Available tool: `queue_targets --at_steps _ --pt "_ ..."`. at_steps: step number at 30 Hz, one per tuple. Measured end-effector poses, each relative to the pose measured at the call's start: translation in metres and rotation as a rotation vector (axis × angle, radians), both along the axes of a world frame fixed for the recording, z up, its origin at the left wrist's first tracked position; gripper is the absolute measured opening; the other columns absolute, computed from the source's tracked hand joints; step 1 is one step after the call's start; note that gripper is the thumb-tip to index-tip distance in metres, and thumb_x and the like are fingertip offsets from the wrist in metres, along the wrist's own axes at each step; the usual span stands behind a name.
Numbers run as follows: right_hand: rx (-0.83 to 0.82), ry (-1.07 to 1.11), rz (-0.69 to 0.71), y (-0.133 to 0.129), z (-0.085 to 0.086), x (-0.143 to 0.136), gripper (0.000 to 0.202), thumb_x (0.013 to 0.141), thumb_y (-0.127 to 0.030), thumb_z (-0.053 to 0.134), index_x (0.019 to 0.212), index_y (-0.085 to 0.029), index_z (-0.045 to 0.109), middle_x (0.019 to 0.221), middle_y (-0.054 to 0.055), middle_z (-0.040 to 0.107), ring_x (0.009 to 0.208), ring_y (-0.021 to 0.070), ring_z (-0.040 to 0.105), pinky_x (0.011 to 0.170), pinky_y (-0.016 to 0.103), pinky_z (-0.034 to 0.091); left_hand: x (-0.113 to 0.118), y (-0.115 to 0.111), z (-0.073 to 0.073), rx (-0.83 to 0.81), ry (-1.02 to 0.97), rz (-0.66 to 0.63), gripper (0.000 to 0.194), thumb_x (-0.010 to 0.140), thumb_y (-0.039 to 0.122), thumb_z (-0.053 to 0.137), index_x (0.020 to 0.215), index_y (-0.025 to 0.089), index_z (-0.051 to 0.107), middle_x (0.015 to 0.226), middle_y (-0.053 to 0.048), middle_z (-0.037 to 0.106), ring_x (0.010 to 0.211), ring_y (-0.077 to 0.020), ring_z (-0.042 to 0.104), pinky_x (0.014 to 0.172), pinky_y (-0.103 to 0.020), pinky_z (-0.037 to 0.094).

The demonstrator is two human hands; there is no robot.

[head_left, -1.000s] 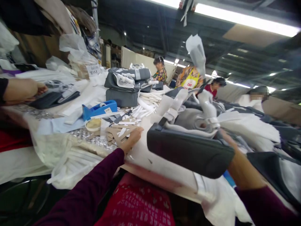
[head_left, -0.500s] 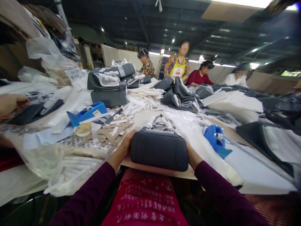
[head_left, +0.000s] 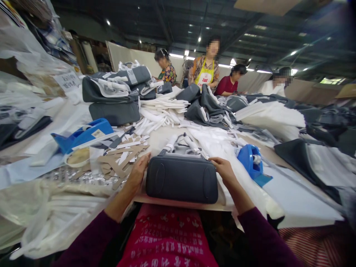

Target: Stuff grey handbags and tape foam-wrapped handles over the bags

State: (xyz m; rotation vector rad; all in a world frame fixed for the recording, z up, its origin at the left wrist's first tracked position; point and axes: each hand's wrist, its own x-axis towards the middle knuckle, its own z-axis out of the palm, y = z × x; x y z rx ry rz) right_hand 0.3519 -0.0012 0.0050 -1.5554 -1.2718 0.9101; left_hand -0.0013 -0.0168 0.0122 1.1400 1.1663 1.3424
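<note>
Touching the bag: left hand (head_left: 140, 170) lies along the left end of a dark grey, box-shaped bag (head_left: 182, 178) with rounded corners; right hand (head_left: 223, 170) has its fingers at the upper right corner
Grip: the hands are apart with the bag between them; how firmly they press, if at all, cannot be told
Bag: upright at the near edge of a pale, cluttered table (head_left: 160, 136), long side toward the wearer; it seems to rest its weight there, so the hands look more like they steady than carry it
Handles: white-wrapped handles (head_left: 170, 144) stand up behind its top edge
Wearer: purple sleeves (head_left: 263, 237) and a red apron with white print (head_left: 167, 237)
Left of the bag: brown and white flat strips (head_left: 119, 159), a pale yellow roll of tape (head_left: 78, 156) and a blue plastic tape dispenser (head_left: 88, 135)
Right of the bag: a second blue dispenser (head_left: 248, 160), beside crumpled white sheeting (head_left: 222, 146)
Beyond: a heap of slim white rods (head_left: 164, 111), with stacked dark grey bags (head_left: 114, 113) to its left
Far side: four people, one in a yellow apron (head_left: 208, 72)
</note>
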Motion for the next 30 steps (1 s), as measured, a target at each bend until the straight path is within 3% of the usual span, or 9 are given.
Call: queue_targets --at_steps 3,6,9,11,14,17,23,30 --pt "-0.007 0.238 -0.006 -0.023 0.0 0.003 0.036 0.068 -0.043 0.071 0.094 -0.019 0.072 0.091 0.006 0.073 0.082 0.0203 0.066 0.073 0.032 0.051 -0.006 -0.012 0.012 0.14 0.238 0.044 0.049 0.092 0.048 0.047 0.13 0.018 0.053 0.138 -0.009 0.052 0.13 -0.0247 0.044 0.112 -0.04 0.03" --pt "-0.115 0.483 0.076 -0.028 0.003 -0.003 0.037 0.06 -0.034 0.079 0.093 -0.018 0.075 0.088 0.006 0.074 0.075 0.0179 0.066 0.067 0.028 0.05 0.005 -0.018 0.037 0.428 0.593 0.078 0.041 0.094 0.041 0.046 0.128 0.021 0.053 0.133 -0.007 0.053 0.127 -0.0247 0.044 0.111 -0.042 0.031" --pt "-0.237 0.532 0.163 -0.017 0.007 -0.009 0.039 0.053 -0.019 0.077 0.092 -0.016 0.076 0.079 0.005 0.074 0.061 0.0133 0.062 0.053 0.022 0.044 0.033 -0.011 0.066 0.661 0.852 -0.085 0.032 0.094 0.034 0.048 0.122 0.02 0.057 0.122 -0.007 0.059 0.119 -0.0238 0.048 0.107 -0.041 0.034" --pt "-0.272 0.543 0.217 -0.006 0.008 -0.012 0.043 0.049 -0.011 0.073 0.091 -0.016 0.076 0.077 0.003 0.074 0.057 0.0125 0.061 0.051 0.022 0.044 0.057 -0.001 0.08 0.711 0.958 -0.264 0.029 0.094 0.032 0.048 0.117 0.018 0.06 0.117 -0.008 0.061 0.114 -0.024 0.05 0.103 -0.039 0.038" --pt "-0.265 0.553 0.262 0.005 0.01 -0.016 0.043 0.048 -0.009 0.07 0.09 -0.016 0.076 0.076 0.003 0.074 0.058 0.0133 0.061 0.053 0.023 0.046 0.091 0.015 0.091 0.648 1.114 -0.505 0.028 0.092 0.036 0.052 0.111 0.018 0.062 0.108 -0.009 0.063 0.103 -0.0252 0.056 0.092 -0.039 0.044" --pt "-0.236 0.583 0.311 0.012 0.01 -0.018 0.038 0.05 -0.01 0.068 0.088 -0.014 0.076 0.077 0.004 0.074 0.057 0.0131 0.061 0.054 0.023 0.047 0.114 0.026 0.094 0.552 1.211 -0.635 0.036 0.085 0.044 0.062 0.111 0.019 0.058 0.104 -0.007 0.063 0.092 -0.0247 0.06 0.079 -0.035 0.047" --pt "-0.193 0.642 0.424 0.017 0.003 -0.013 0.034 0.053 -0.01 0.063 0.085 -0.013 0.074 0.073 0.002 0.072 0.054 0.0119 0.059 0.052 0.022 0.046 0.136 0.033 0.095 0.488 1.335 -0.732 0.036 0.078 0.048 0.068 0.096 0.019 0.054 0.09 -0.004 0.064 0.079 -0.0236 0.059 0.065 -0.031 0.04" --pt "-0.203 0.66 0.508 0.007 0.006 0.0 0.035 0.054 -0.01 0.064 0.088 -0.014 0.071 0.074 0.0 0.069 0.05 0.0072 0.053 0.049 0.018 0.041 0.144 0.033 0.1 0.424 1.362 -0.825 0.031 0.083 0.048 0.062 0.095 0.02 0.057 0.094 -0.003 0.064 0.085 -0.0235 0.059 0.067 -0.03 0.041"
